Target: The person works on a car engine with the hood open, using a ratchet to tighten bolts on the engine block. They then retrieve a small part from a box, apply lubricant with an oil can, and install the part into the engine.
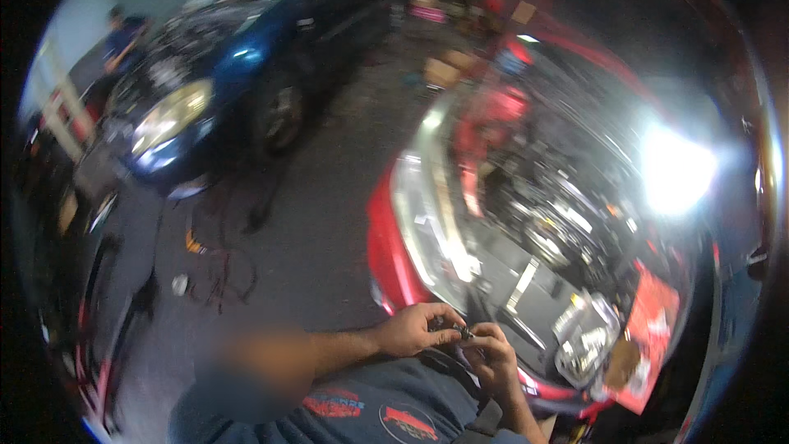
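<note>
Low in the frame, just right of centre, a small dark part (465, 333) sits between both hands! The left hand (419, 330) has thumb and fingertips pinched on it; the right hand (492, 355) closes its fingertips on the other end. It looks light and probably stiff, maybe greasy, so a fingertip grip at both ends suits it; its finer shape is too blurred to call. Just beyond, the red car's headlight (427, 218) crowds the reach. Lower right, a clear plastic package (588, 341) lies beside a red box (653, 312), cluttering the bay's edge, while a lamp (678, 168) glares at right.
</note>
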Demonstrator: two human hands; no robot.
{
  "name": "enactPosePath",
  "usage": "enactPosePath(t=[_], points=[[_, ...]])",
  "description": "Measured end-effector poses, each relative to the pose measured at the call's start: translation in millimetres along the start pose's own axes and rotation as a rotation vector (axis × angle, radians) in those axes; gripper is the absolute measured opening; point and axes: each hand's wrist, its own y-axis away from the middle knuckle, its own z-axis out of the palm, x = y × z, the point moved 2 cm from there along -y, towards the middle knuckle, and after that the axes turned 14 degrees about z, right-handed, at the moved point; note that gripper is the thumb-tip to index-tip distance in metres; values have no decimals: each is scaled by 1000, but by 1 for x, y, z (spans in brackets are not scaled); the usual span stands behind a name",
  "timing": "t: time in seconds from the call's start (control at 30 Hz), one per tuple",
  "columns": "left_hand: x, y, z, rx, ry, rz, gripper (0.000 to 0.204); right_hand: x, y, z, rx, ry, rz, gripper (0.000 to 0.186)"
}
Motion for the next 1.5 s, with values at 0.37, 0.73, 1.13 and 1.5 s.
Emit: enactPosePath(t=[0.37,0.73,1.13,1.5], points=[[58,262,-123,774,-652,74,37,-94,-115,263,-766,-177,94,25],[64,383,-131,1702,-439,71,31,-150,-162,456,-1442,83,-62,25],[12,607,-115,2473,-135,293,29,-189,-81,783,-1815,518,-656,35],[188,955,-153,2376,159,1022,20,-85,-201,996,-1204,1470,-32,33]])
